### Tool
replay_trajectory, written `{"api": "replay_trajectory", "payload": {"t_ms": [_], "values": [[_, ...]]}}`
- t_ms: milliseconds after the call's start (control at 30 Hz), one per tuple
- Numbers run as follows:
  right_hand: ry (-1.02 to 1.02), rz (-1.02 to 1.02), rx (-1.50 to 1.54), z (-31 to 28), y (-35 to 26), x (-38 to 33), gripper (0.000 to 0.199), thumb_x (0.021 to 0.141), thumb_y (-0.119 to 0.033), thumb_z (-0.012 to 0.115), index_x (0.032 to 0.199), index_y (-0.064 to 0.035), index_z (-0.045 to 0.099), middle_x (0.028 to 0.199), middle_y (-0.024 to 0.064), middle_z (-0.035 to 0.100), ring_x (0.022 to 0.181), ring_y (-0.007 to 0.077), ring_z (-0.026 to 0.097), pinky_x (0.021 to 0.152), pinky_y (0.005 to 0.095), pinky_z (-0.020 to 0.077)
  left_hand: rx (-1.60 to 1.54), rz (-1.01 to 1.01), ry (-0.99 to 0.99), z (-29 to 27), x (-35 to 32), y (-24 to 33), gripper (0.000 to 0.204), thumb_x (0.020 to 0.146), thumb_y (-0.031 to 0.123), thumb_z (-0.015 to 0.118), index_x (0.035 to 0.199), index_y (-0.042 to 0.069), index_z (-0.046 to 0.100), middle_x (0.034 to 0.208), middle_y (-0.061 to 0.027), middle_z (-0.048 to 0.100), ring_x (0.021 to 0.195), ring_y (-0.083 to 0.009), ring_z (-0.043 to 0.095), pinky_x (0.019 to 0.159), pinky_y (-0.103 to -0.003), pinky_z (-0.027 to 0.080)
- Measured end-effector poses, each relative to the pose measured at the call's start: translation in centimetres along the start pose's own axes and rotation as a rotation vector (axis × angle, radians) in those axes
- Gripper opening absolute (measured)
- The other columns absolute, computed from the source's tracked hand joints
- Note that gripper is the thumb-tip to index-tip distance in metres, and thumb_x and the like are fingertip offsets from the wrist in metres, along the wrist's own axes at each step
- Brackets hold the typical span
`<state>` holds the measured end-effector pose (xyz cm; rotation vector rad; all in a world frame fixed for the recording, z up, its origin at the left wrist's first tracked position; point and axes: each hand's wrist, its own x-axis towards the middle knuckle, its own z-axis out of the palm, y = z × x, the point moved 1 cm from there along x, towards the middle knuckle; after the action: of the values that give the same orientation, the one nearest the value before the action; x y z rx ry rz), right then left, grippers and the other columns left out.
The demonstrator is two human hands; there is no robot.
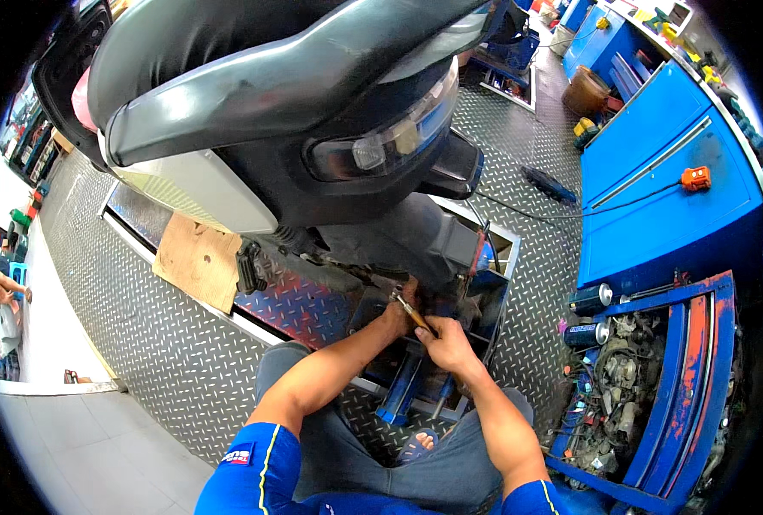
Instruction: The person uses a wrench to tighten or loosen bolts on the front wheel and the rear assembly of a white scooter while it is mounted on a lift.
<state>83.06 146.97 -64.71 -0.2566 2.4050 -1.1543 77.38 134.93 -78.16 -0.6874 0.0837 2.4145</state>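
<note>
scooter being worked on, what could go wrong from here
The tool in the right hand might slip and knock the left hand close beside it. If dropped, it could hit the bare toes in the sandal. The cable by the blue cabinet might snag a passing foot.

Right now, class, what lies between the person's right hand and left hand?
In the head view, a brown-handled tool reaches from the right hand to the left hand; whether it touches the latter is unclear.

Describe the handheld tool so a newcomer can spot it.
Find the scooter's tail, upper centre. Below it, the person's right hand grips a slim tool, its metal head by the left hand. Its brownish handle sets it apart from the blue bars beneath.
</note>
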Motion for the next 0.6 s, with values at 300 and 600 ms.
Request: {"api": "replay_trajectory", "payload": {"t_ms": [300, 600], "values": [[-0.046, 0.007, -0.009, 0.3, 1.3, 0.6, 0.022, 0.095, -0.015, 0.066, 0.096, 0.0061, 0.063, 0.067, 0.0122, 0.059, 0.063, 0.0160, 0.050, 0.062, 0.0365, 0.0450, 0.503, 0.301, 0.274, -3.2, 2.2, 0.7, 0.054, 0.101, 0.047, 0.040, 0.134, 0.008, 0.055, 0.133, -0.0116, 0.060, 0.119, -0.0286, 0.056, 0.102, -0.043, 0.041], [-0.049, -0.068, -0.041, 1.4, 0.2, 1.3, 0.021, 0.095, -0.015, 0.066, 0.094, 0.0061, 0.063, 0.066, 0.0118, 0.059, 0.063, 0.0154, 0.051, 0.061, 0.0361, 0.0450, 1.205, 0.364, 0.374, -18.7, 10.5, 4.9, 0.077, 0.099, 0.069, 0.037, 0.138, 0.003, 0.048, 0.127, -0.0164, 0.059, 0.112, -0.0282, 0.059, 0.093, -0.038, 0.048]]}}
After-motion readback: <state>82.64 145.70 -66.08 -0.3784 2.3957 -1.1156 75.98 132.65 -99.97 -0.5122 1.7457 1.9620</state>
